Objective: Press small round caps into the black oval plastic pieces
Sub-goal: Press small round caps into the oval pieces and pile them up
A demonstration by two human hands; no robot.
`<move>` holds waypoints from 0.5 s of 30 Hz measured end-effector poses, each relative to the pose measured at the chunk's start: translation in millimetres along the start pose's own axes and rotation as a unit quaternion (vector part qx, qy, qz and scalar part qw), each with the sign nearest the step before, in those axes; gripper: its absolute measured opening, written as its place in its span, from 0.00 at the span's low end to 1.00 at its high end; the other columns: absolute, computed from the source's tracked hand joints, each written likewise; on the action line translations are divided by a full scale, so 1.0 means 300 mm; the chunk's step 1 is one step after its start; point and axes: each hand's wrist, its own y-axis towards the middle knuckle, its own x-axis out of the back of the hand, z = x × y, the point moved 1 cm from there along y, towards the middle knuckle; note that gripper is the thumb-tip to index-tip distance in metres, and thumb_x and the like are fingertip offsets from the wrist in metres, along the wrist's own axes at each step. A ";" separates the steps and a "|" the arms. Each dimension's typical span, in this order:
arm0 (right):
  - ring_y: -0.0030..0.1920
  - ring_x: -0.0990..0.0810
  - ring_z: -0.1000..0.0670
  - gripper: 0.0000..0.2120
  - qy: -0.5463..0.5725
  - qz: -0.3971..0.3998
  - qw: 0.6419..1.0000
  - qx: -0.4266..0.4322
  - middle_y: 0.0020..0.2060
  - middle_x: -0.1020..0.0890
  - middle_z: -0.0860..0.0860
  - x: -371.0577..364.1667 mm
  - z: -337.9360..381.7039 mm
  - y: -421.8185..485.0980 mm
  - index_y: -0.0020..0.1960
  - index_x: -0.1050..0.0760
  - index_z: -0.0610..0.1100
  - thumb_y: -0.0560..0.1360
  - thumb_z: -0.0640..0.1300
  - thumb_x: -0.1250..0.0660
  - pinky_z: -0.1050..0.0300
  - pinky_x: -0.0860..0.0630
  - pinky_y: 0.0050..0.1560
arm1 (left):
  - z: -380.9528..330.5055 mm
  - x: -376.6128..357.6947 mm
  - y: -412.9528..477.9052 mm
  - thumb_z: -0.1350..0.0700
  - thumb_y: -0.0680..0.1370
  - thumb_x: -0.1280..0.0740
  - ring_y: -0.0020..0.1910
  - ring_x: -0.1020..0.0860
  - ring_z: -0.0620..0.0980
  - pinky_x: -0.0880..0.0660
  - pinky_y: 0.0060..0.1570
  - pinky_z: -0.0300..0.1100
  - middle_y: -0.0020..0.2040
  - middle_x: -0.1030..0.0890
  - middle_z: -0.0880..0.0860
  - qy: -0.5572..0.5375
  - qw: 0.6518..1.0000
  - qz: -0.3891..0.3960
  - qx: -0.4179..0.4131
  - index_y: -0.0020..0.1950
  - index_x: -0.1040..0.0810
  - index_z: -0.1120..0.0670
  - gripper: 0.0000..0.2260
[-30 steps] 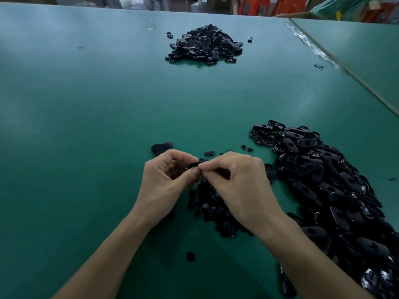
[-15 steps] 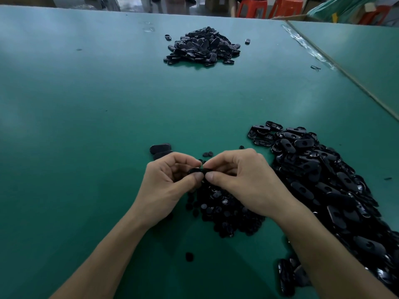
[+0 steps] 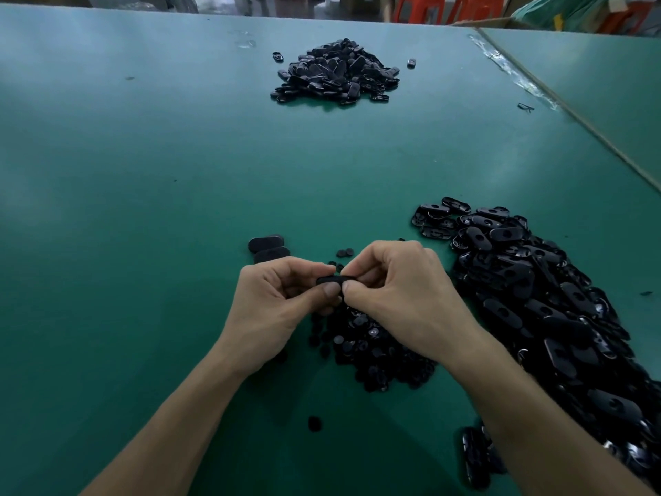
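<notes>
My left hand (image 3: 275,306) and my right hand (image 3: 404,295) meet at the middle of the green table (image 3: 143,209), pinching one black oval piece (image 3: 332,280) between thumbs and fingertips. Any cap on it is hidden by my fingers. Under my hands lies a heap of small round caps (image 3: 372,349). A big pile of black oval pieces (image 3: 536,309) spreads along the right. Two oval pieces (image 3: 268,247) lie flat just beyond my left hand.
A second pile of black oval pieces (image 3: 339,73) sits far across the table. One loose cap (image 3: 314,423) lies between my forearms, and two caps (image 3: 345,252) beyond my fingers. Another green table (image 3: 590,84) adjoins at the right; orange stools (image 3: 443,8) stand behind.
My hands have stayed together on the oval piece, shifting slightly; my right hand has rolled a little over it. The piles have not moved.
</notes>
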 end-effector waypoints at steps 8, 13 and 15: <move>0.32 0.19 0.63 0.04 0.025 0.019 0.999 0.006 0.32 0.15 0.58 0.018 0.005 -0.008 0.40 0.17 0.47 0.70 0.39 0.26 0.71 0.25 0.34 | -0.005 -0.001 -0.006 0.58 0.64 0.22 0.31 0.17 0.49 0.20 0.34 0.36 0.33 0.15 0.55 -0.009 1.000 -0.015 -0.011 0.40 0.13 0.52 0.07; 0.33 0.17 0.61 0.06 0.021 0.045 0.999 0.007 0.33 0.15 0.57 0.030 -0.010 -0.008 0.43 0.15 0.48 0.72 0.38 0.26 0.67 0.22 0.37 | -0.003 -0.001 -0.008 0.59 0.65 0.23 0.30 0.17 0.49 0.20 0.34 0.36 0.33 0.15 0.54 0.027 0.999 -0.016 -0.031 0.40 0.14 0.51 0.06; 0.36 0.16 0.59 0.07 0.026 0.061 0.998 0.001 0.34 0.14 0.56 0.039 -0.024 -0.006 0.48 0.15 0.49 0.74 0.38 0.27 0.65 0.21 0.40 | 0.004 -0.003 -0.005 0.59 0.66 0.23 0.32 0.16 0.49 0.20 0.36 0.37 0.34 0.15 0.55 0.033 0.999 -0.023 -0.035 0.40 0.14 0.51 0.05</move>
